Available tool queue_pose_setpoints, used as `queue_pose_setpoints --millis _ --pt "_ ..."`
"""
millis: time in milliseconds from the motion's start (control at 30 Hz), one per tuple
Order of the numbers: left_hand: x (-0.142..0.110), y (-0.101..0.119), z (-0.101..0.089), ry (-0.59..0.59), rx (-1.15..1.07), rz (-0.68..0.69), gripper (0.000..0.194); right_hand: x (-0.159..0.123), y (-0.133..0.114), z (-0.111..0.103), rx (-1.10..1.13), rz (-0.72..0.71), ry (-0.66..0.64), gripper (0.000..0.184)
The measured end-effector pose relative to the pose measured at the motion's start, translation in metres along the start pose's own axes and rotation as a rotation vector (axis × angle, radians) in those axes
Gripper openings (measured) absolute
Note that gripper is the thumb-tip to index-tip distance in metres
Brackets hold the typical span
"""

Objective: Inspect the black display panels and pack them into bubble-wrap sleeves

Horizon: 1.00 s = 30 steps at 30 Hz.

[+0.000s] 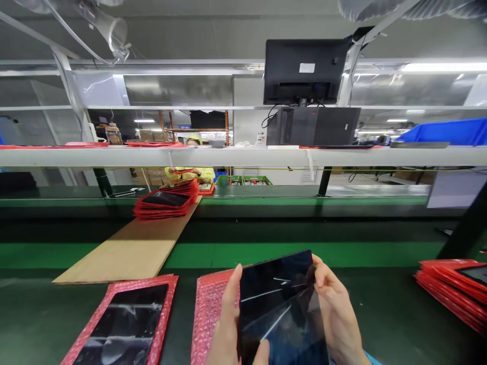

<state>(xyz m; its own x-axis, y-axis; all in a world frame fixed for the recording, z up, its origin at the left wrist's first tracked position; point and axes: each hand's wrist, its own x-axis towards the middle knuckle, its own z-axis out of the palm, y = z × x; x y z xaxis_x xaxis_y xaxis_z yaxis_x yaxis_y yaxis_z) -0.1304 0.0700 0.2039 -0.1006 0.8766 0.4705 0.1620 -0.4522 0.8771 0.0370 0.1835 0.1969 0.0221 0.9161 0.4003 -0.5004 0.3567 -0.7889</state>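
Observation:
I hold a black glossy tablet (279, 309) tilted up in front of me, low in the middle of the view. My left hand (228, 324) grips its left edge, thumb curled over the lower front. My right hand (335, 309) clasps its right edge, fingers at the top right corner. Under the tablet lies a red bubble-wrap sheet (209, 309) on the dark bench. To the left, a second black tablet (125, 324) rests on another red bubble-wrap sheet (167, 299).
A wooden board (133, 248) bridges the green conveyor (304, 253) and carries a stack of red-wrapped tablets (165, 205). Another red stack (456, 289) sits at the right. Across the line a person in yellow (190, 175) works. A monitor (304, 71) stands on the overhead shelf (243, 156).

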Motion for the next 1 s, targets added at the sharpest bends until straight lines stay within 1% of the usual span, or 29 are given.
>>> queue_pose_setpoints --millis 67,133,167,233,300,333,367,467,567,667,767,900,1000 --pt "0.004 0.005 -0.003 0.026 0.042 -0.025 0.091 -0.001 0.001 0.002 -0.004 0.036 0.0 0.022" --pt "0.008 0.009 -0.006 0.023 0.015 -0.031 0.09 -0.001 0.004 0.001 -0.008 0.08 0.001 0.02" --pt "0.011 0.01 -0.008 -0.001 -0.049 -0.038 0.09 -0.001 0.005 -0.001 -0.013 0.105 -0.001 0.019" --pt "0.016 0.01 -0.01 -0.075 -0.257 -0.079 0.096 -0.001 0.009 -0.005 -0.042 0.145 -0.008 0.017" --pt "0.02 0.009 -0.01 -0.1 -0.477 -0.141 0.101 0.001 0.012 -0.01 -0.08 0.148 -0.01 0.017" --pt "0.022 0.008 -0.01 -0.087 -0.554 -0.172 0.098 0.002 0.012 -0.012 -0.091 0.142 0.001 0.017" --pt "0.023 0.008 -0.009 -0.058 -0.6 -0.199 0.09 0.003 0.012 -0.014 -0.095 0.139 0.026 0.016" --pt "0.025 0.006 -0.008 0.058 -0.651 -0.248 0.063 0.006 0.009 -0.014 -0.073 0.163 0.119 0.011" --pt "0.026 0.004 -0.008 0.173 -0.615 -0.254 0.048 0.009 0.005 -0.011 0.0 0.196 0.145 0.014" --pt "0.027 0.003 -0.008 0.233 -0.556 -0.228 0.039 0.013 0.004 -0.009 0.065 0.231 0.128 0.017" --pt "0.029 0.003 -0.007 0.231 -0.65 -0.254 0.043 0.016 0.006 -0.011 0.08 0.236 0.108 0.017" --pt "0.031 0.005 -0.004 0.135 -0.789 -0.325 0.057 0.018 0.007 -0.011 0.084 0.26 0.091 0.008" --pt "0.031 0.003 -0.003 0.114 -0.828 -0.324 0.057 0.018 0.004 -0.007 0.054 0.252 0.096 0.005"
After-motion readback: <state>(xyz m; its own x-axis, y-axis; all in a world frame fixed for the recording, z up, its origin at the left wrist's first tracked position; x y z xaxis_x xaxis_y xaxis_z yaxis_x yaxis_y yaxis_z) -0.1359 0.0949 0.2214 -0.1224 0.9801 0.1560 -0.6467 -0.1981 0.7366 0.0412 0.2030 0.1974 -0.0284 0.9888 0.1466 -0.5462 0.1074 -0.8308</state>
